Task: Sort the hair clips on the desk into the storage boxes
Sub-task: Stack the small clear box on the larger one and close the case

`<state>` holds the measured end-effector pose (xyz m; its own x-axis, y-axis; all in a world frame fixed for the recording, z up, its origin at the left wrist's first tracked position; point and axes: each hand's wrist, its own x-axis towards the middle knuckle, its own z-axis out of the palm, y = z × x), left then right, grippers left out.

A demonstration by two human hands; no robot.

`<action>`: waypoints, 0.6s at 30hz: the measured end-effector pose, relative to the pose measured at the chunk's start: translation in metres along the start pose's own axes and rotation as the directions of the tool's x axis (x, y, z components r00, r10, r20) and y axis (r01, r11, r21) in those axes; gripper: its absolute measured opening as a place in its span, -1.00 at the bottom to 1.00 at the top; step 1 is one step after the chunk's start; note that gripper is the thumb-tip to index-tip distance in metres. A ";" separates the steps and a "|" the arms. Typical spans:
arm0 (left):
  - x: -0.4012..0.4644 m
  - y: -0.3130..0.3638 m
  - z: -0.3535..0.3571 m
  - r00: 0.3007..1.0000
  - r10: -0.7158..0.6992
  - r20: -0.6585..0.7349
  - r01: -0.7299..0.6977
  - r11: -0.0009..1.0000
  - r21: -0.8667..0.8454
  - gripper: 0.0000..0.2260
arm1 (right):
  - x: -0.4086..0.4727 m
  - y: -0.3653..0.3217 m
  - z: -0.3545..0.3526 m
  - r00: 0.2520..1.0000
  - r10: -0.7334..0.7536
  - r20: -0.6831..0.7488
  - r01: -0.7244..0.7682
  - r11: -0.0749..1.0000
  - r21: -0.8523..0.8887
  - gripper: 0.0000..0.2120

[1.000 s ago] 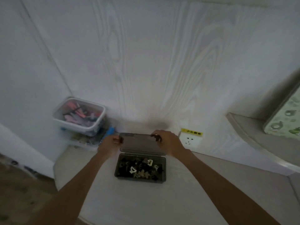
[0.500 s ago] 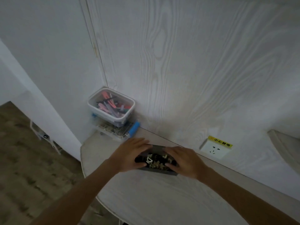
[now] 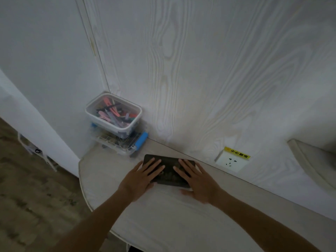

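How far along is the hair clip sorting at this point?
Done: coloured clips fill the clear white-rimmed tub, stacked on a clear case with blue latch. In hand: the left hand and right hand press flat on the dark smoky box's lid, closing it. Left: no loose clips show on the pale desk.

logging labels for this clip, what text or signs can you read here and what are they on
"小心触电": black characters on the yellow sticker along the top edge of the wall socket.
A small mark at the sticker's left end: too small to read.
No readable text shows on the dark box under the hands, the clear box of clips, or the flat case beneath it.
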<state>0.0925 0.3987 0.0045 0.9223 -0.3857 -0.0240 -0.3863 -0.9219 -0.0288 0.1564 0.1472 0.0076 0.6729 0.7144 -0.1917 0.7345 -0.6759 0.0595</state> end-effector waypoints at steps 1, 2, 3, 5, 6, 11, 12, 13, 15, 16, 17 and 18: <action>0.000 -0.002 0.000 1.000 -0.013 0.011 0.013 1.000 -0.006 -0.28 | 0.002 0.000 0.000 1.000 0.013 0.011 -0.013 1.000 0.003 -0.34; 0.002 -0.003 0.002 0.999 -0.022 0.029 0.022 1.000 -0.005 -0.27 | 0.004 -0.001 -0.001 1.000 0.007 -0.014 -0.007 1.000 -0.007 -0.35; 0.005 -0.005 0.004 0.999 -0.021 0.031 0.021 1.000 0.011 -0.30 | 0.006 -0.002 -0.005 1.000 -0.016 -0.018 0.016 1.000 0.017 -0.35; 0.007 -0.006 -0.002 1.000 0.002 0.028 -0.003 0.999 0.038 -0.40 | 0.009 0.001 -0.013 0.999 -0.016 0.034 0.009 0.980 0.197 -0.29; 0.007 -0.003 -0.007 1.000 -0.007 0.023 0.008 1.000 -0.028 -0.39 | 0.008 0.002 -0.016 1.000 0.026 0.008 -0.027 0.952 0.305 -0.31; 0.002 0.027 -0.029 0.719 -0.695 0.018 0.561 0.564 -0.606 -0.71 | 0.003 0.009 -0.023 0.770 0.635 0.059 -0.522 0.575 0.630 -0.64; 0.003 0.028 -0.030 0.628 -0.760 0.168 0.659 0.405 -0.633 -0.63 | 0.007 0.008 -0.027 0.704 0.641 0.305 -0.654 0.419 0.630 -0.59; 0.005 0.030 -0.030 0.556 -0.759 0.338 0.741 0.268 -0.616 -0.55 | 0.006 0.006 -0.028 0.650 0.568 0.505 -0.730 0.284 0.621 -0.57; 0.011 0.029 -0.028 0.475 -0.684 0.553 0.819 0.115 -0.562 -0.52 | 0.006 0.006 -0.033 0.646 0.413 0.642 -0.731 0.092 0.676 -0.69; 0.012 0.028 -0.030 0.469 -0.653 0.595 0.819 0.070 -0.570 -0.56 | 0.004 0.007 -0.033 0.685 0.380 0.622 -0.690 0.066 0.720 -0.78; 0.012 0.026 -0.032 0.476 -0.631 0.613 0.805 0.032 -0.592 -0.59 | 0.001 0.009 -0.034 0.727 0.347 0.593 -0.651 0.071 0.756 -0.85; 0.012 0.024 -0.036 0.487 -0.616 0.620 0.789 0.005 -0.614 -0.61 | -0.004 0.012 -0.036 0.758 0.300 0.579 -0.625 0.078 0.777 -0.88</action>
<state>0.0951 0.3709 0.0392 0.6797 0.4020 -0.6135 0.7326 -0.3310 0.5948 0.1658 0.1427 0.0444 0.6798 0.2341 -0.6950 -0.4306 -0.6397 -0.6367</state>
